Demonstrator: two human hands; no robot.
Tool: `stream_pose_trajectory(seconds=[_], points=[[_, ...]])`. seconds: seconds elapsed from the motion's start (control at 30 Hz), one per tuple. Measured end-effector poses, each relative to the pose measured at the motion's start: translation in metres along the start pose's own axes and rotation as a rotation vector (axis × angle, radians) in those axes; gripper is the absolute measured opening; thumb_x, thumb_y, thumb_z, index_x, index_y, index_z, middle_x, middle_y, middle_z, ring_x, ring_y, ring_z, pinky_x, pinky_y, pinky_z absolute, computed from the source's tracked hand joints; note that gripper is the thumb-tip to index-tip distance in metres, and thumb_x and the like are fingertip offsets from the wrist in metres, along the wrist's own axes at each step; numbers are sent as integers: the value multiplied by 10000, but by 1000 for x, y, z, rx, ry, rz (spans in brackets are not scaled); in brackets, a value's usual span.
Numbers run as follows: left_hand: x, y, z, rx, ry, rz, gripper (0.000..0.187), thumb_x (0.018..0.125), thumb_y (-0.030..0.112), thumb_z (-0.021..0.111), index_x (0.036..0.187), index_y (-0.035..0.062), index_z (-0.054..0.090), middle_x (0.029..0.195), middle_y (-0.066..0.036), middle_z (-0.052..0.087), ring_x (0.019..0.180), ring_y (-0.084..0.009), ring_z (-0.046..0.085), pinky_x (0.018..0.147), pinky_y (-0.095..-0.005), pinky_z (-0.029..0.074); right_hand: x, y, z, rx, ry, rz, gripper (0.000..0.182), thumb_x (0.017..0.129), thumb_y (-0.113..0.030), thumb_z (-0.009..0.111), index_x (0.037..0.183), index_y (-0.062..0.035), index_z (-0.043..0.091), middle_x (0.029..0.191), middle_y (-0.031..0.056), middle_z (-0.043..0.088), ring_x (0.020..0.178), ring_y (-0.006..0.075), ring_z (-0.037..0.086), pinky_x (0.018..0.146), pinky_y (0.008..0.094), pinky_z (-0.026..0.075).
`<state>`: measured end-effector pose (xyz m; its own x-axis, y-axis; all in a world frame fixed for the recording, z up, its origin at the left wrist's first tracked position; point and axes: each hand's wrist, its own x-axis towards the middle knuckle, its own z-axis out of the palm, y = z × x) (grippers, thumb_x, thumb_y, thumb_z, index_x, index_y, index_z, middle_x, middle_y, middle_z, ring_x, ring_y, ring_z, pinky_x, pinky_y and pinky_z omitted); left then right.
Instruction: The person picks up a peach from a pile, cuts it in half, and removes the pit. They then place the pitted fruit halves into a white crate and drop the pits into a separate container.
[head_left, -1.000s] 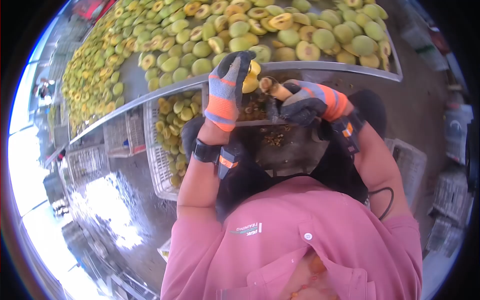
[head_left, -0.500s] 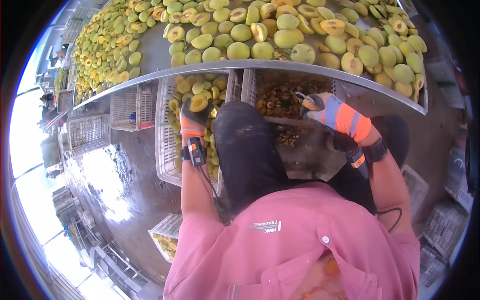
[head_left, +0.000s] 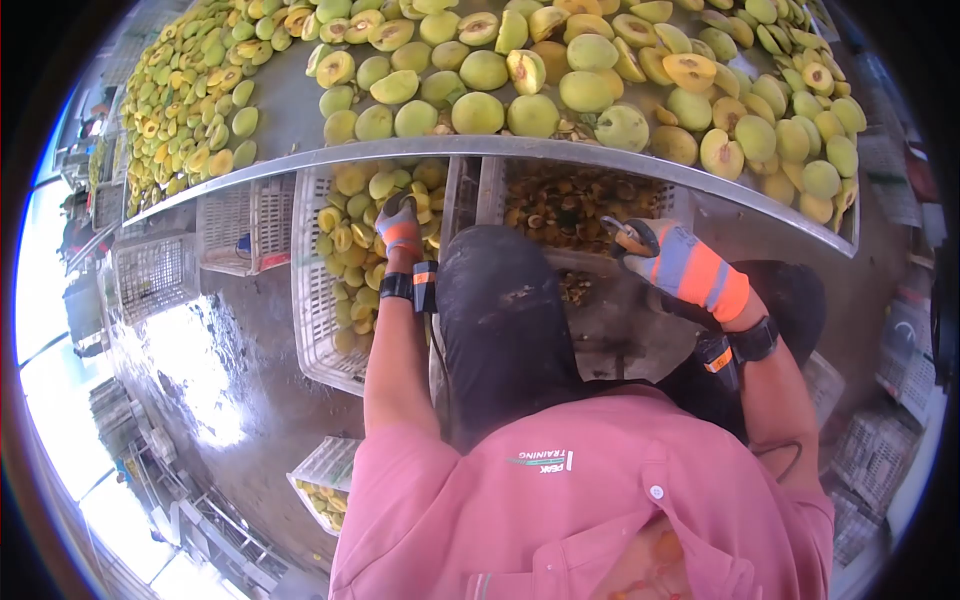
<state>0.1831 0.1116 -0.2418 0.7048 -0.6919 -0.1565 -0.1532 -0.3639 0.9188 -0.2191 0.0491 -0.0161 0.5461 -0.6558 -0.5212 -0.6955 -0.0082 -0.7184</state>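
Note:
Both hands wear orange and grey gloves with dark fingers. My left hand (head_left: 398,228) is over a white crate (head_left: 312,290) of halved green-yellow fruit (head_left: 352,240); its fingers are partly hidden, and whether it holds anything cannot be made out. My right hand (head_left: 665,255) is closed around the handle of a small tool (head_left: 625,232) with a curved metal end. That tool is near a crate of brown pits and scraps (head_left: 570,205), below the edge of the metal table.
A metal table (head_left: 290,110) covered with whole and halved fruit spans the top. More crates stand at left (head_left: 155,272) and at right (head_left: 880,455). Another fruit crate (head_left: 330,470) sits on the wet floor. My knees are between the hands.
The fruit half seen in my left hand earlier no longer shows there, and that hand has turned over the crate. My right hand still holds the tool, slightly lower in view.

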Motion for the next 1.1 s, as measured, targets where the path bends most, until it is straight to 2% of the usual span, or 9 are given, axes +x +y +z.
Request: stream_pose_trajectory(seconds=[0.2,0.27,0.37,0.5,0.7,0.73,0.9,1.03,1.1], points=[[-1,24,7,716,-117,221,339,758,210,657,1057,52,674,981,-171,679,949,-333,636,849,-385,483,2,7,7,11,6,-63,270,795,-254,623,969,-48,617,796,183,634,735,335,602,680,376,460],[1,15,2,684,-118,288,417,750,197,676,1130,29,630,1121,-196,626,1056,-335,584,905,-386,450,-6,-6,-3,-25,-20,-25,265,798,-266,611,944,-45,612,797,190,630,751,353,602,680,394,458],[-10,32,-5,652,73,270,401,728,219,725,1071,25,650,1037,-190,630,1000,-359,565,911,-416,430,-5,7,-4,-48,31,-115,262,804,-286,591,896,-41,596,796,200,624,769,376,595,679,416,453],[-4,70,-22,453,165,518,202,812,125,639,960,-7,677,916,-151,673,832,-281,633,758,-346,487,-13,1,-14,-63,16,-115,272,803,-307,575,864,-42,578,810,216,619,793,398,588,684,433,451],[-51,232,-5,494,-276,132,242,857,206,624,947,-10,685,811,-103,691,675,-145,597,660,-300,480,-25,2,-28,-30,209,-246,273,796,-302,578,895,-49,592,790,212,620,772,402,594,691,446,458],[-69,258,5,742,-362,392,267,861,232,618,937,-18,674,757,-99,680,662,-137,595,642,-290,473,-23,6,-30,16,279,-285,276,796,-300,582,916,-52,599,785,207,622,761,388,599,686,439,460],[-100,348,104,519,-609,706,356,810,307,663,1023,23,654,956,-170,661,897,-292,640,777,-361,482,-28,11,-40,294,307,-176,331,795,-303,609,1029,-69,612,779,179,624,700,297,605,655,383,471],[-102,360,209,699,-626,1092,455,798,267,678,1192,61,577,1225,-154,568,1038,-284,592,872,-353,470,-22,23,-47,555,595,-355,265,777,-239,661,967,-56,632,776,129,638,671,220,583,638,329,465],[-116,355,240,857,-583,1071,453,797,266,674,1195,71,580,1235,-156,553,1077,-299,567,907,-364,452,-28,22,-56,715,631,-311,233,775,-207,673,927,-36,626,758,95,636,677,191,590,631,320,462]])
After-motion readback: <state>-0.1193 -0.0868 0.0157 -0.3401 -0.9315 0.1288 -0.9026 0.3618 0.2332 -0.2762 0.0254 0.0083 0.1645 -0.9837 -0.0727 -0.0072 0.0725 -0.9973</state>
